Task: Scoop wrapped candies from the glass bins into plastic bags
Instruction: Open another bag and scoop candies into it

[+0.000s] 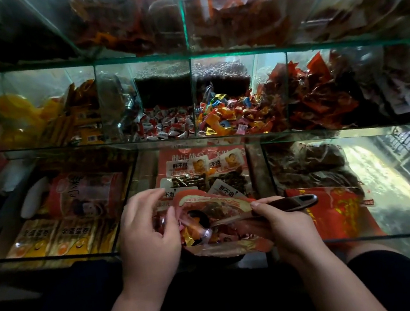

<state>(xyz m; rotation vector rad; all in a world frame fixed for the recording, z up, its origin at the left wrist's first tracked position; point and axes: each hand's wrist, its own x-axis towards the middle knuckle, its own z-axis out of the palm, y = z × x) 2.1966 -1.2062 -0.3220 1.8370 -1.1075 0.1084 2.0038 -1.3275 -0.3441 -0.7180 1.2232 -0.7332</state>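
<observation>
Glass bins (pixel 193 96) hold wrapped candies (pixel 222 118); left fingers (pixel 149 197) pinch a candy-filled bag (pixel 231 203), right fingers (pixel 263 206) grip a scoop (pixel 297 201).

both forearms reach forward, left hand (pixel 147 232) and right hand (pixel 285 225) close together, each grip curled and pinching.

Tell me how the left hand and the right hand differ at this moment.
The left hand pinches the rim of the plastic bag; the right hand curls round the dark handle of the scoop. The left hand is at the bag's left edge, the right hand at its right. The left hand's fingers are loosely spread, the right hand's closed together. Both work at the bag's mouth.
</observation>
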